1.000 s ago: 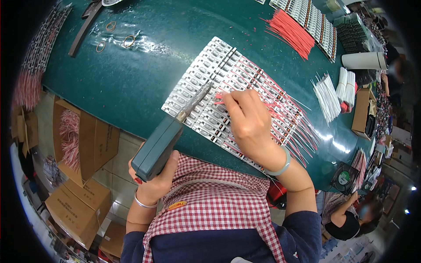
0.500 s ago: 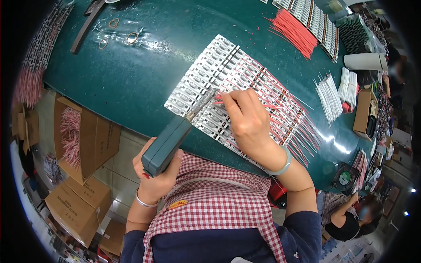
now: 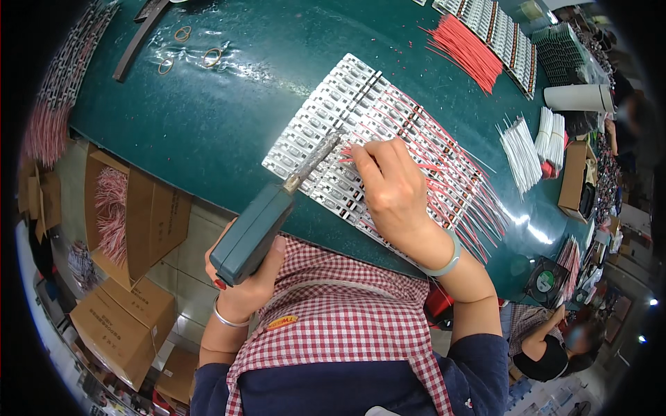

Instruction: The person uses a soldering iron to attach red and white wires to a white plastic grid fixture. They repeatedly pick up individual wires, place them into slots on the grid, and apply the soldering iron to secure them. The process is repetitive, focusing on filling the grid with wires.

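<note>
My left hand (image 3: 244, 277) is wrapped round the handle of a dark green soldering gun (image 3: 251, 232). Its long grey metal nose slants up and right over a white panel of small circuit boards (image 3: 316, 114), the tip close to my right fingers. With thumb and forefinger pinched, my right hand (image 3: 394, 187) holds red wires (image 3: 347, 154) at the panel's middle; how many is hidden by the fingers. Many thin red and white wires (image 3: 479, 201) trail from the panel toward the right. The panel lies slanted on the green tabletop (image 3: 208, 132).
Bundles of red wires (image 3: 463, 54) and white wires (image 3: 519, 156) lie to the right, near more board panels (image 3: 499, 41). A dark bar (image 3: 139, 45) and rubber bands (image 3: 211, 57) are at the far left. Cardboard boxes (image 3: 163, 215) stand below the table. Another person (image 3: 548, 347) sits at right.
The soldering gun's body has shifted slightly left and down with my left hand, its tip still near my right fingers. My right hand has barely moved.
</note>
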`<state>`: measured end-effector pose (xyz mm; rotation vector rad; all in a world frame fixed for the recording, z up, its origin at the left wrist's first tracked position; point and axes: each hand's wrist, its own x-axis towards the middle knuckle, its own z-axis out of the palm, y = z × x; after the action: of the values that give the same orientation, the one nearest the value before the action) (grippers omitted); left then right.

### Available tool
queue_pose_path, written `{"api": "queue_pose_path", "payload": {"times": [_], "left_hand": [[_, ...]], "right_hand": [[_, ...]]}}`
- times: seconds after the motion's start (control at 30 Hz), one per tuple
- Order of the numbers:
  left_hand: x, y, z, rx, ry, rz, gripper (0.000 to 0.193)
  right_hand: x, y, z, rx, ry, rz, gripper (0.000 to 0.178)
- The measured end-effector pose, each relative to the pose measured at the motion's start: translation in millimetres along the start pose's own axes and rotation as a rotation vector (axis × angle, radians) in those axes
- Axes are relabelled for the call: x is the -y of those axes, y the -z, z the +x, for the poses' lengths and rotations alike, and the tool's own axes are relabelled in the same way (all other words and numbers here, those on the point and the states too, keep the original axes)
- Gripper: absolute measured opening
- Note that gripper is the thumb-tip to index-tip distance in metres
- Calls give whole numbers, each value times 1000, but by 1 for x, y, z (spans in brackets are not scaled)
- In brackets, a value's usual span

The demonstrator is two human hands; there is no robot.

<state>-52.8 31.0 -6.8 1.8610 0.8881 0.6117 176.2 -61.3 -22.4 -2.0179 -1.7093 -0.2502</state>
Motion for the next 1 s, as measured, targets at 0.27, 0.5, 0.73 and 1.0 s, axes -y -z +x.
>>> {"api": "queue_pose_path", "payload": {"times": [0.27, 0.5, 0.73, 1.0], "left_hand": [[0, 2, -2, -4, 8, -44, 24], [-3, 5, 1, 50, -49, 0, 21], [-5, 2, 3, 50, -68, -11, 17], [-1, 4, -1, 35, -60, 10, 18]], "right_hand": [[9, 1, -6, -32, 0, 42, 30], [8, -3, -6, -29, 6, 31, 29], [8, -2, -4, -17, 15, 29, 28], [9, -2, -5, -2, 18, 8, 28]]}}
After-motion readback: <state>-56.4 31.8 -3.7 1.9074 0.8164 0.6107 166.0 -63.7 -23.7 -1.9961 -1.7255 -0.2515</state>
